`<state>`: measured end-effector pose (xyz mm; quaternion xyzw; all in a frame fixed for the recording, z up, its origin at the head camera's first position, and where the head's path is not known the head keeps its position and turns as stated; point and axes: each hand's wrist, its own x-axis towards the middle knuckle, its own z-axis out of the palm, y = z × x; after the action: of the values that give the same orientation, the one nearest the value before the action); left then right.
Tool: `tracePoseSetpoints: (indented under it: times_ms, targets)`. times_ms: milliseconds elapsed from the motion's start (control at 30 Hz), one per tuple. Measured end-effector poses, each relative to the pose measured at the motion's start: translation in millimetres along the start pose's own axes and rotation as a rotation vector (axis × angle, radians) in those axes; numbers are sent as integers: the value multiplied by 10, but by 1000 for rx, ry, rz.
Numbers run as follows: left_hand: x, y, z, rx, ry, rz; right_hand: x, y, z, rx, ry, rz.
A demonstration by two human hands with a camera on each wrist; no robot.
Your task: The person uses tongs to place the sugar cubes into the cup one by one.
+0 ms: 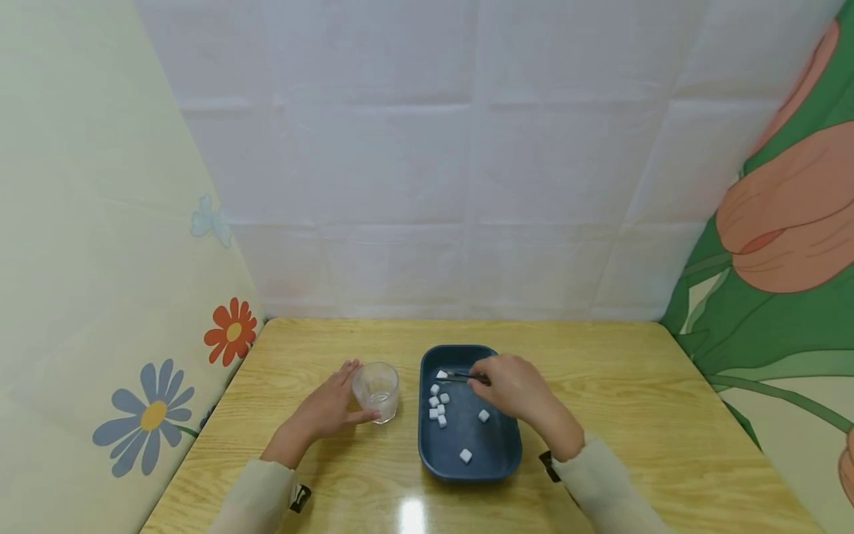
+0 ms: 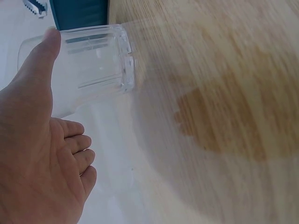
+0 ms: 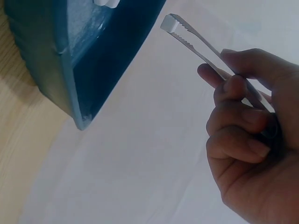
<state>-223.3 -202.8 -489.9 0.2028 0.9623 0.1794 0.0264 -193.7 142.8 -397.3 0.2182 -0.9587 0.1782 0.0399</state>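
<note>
A clear drinking glass (image 1: 376,386) stands on the table, left of a dark blue tray (image 1: 490,463). My left hand (image 1: 325,409) holds the glass from its left side; in the left wrist view the thumb (image 2: 44,58) lies along its wall. Over the tray's far right part, my right hand (image 1: 514,386) grips metal tongs (image 3: 201,46) with serrated tips. Between those tips, in the right wrist view, is a white cube (image 3: 169,23), lifted above the tray's rim there. Several more white cubes (image 1: 435,401) lie in the tray, mostly along its left side.
The wooden table (image 1: 600,386) bears the tray and glass. White cloth (image 1: 427,163) hangs behind it, with flower-printed cloth (image 1: 153,415) at the left and tulip-printed cloth (image 1: 787,237) at the right.
</note>
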Motion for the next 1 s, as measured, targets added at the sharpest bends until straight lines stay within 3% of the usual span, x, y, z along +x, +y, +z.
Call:
tracePoseSetpoints:
  times_ms: [767, 1000]
  targets:
    - [14, 22, -17, -2, -16, -13, 145, -213, 0, -8, 16, -124]
    - [21, 7, -5, 3, -24, -10, 221, -319, 16, -12, -16, -123]
